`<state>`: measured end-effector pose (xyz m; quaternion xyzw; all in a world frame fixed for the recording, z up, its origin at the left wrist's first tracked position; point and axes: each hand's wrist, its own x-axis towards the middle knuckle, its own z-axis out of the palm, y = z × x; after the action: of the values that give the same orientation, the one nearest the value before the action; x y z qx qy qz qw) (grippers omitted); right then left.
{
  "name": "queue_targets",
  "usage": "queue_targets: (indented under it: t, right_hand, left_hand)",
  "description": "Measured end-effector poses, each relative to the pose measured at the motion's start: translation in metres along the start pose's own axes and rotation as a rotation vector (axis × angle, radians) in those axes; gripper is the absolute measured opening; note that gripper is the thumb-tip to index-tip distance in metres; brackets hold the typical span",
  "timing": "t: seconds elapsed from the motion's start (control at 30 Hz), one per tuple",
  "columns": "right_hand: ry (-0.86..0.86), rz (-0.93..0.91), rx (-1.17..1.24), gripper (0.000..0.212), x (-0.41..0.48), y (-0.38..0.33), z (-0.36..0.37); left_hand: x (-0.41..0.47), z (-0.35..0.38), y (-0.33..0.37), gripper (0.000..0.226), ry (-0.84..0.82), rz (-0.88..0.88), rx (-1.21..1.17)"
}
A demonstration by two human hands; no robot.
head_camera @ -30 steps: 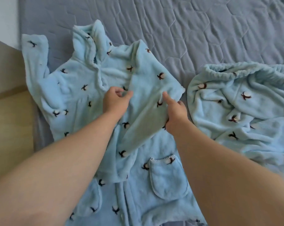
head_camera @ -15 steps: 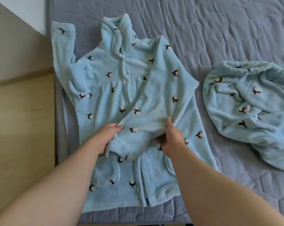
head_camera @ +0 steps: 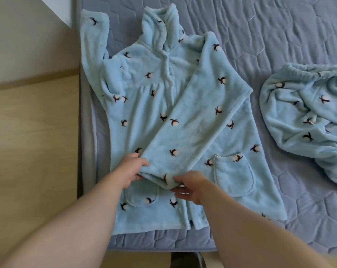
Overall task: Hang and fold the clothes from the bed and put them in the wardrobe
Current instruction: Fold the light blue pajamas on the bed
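A light blue fleece pyjama top with small dark flower prints lies flat, front up, on the grey quilted bed. Its right sleeve is folded diagonally across the chest down to the lower left. My left hand grips the left side of that sleeve's cuff. My right hand pinches the cuff's right side, just above the hem. The other sleeve lies stretched up along the bed's left edge. Matching blue pyjama trousers lie crumpled on the right.
The bed's left edge borders a light wooden floor and a beige wall base. The near bed edge runs just below the top's hem. Bare quilt separates the two garments.
Both hands slid down the folded sleeve from its upper part to the cuff, drawing it straight across the chest. The view pulled back and shifted left, showing the bed's near edge.
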<state>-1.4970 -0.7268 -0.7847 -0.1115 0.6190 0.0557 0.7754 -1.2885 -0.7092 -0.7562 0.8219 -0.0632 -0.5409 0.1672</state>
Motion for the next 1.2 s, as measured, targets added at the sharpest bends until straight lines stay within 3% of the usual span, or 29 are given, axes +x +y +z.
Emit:
queue_targets:
  t: [0.1, 0.2, 0.37, 0.53, 0.7, 0.87, 1.03, 1.13, 1.2]
  right_hand:
    - [-0.055, 0.001, 0.083, 0.016, 0.001, 0.015, 0.014]
    - [0.023, -0.026, 0.047, 0.015, 0.006, 0.021, 0.028]
    - [0.156, 0.0, -0.158, 0.028, 0.014, 0.013, 0.036]
    - [0.237, 0.064, -0.357, 0.017, 0.012, 0.0, 0.042]
    - [0.213, 0.197, -0.567, 0.022, 0.005, -0.013, 0.048]
    - [0.229, 0.152, -0.684, 0.025, 0.0, -0.007, 0.045]
    - [0.158, 0.205, -0.822, 0.017, -0.004, -0.012, 0.041]
    - [0.207, -0.037, -0.948, 0.015, -0.001, -0.03, 0.045]
    - [0.292, -0.202, -0.995, 0.014, 0.002, -0.046, 0.053]
  left_hand:
    - [0.002, -0.005, -0.008, 0.004, 0.219, 0.165, 0.024]
    - [0.008, -0.005, -0.019, 0.007, 0.3, 0.223, 0.084]
    - [0.028, -0.001, -0.045, 0.015, 0.221, 0.127, 0.155]
    - [0.028, -0.009, -0.044, 0.024, 0.151, 0.107, 0.171]
    - [0.022, -0.012, -0.044, 0.032, 0.053, 0.026, 0.158]
    - [0.025, -0.009, -0.05, 0.025, 0.021, 0.034, 0.314]
    - [0.03, -0.016, -0.03, 0.033, 0.244, 0.069, 0.206]
    - [0.047, -0.038, 0.005, 0.027, 0.493, 0.116, 0.054]
    - [0.063, -0.055, 0.028, 0.027, 0.555, 0.137, 0.061]
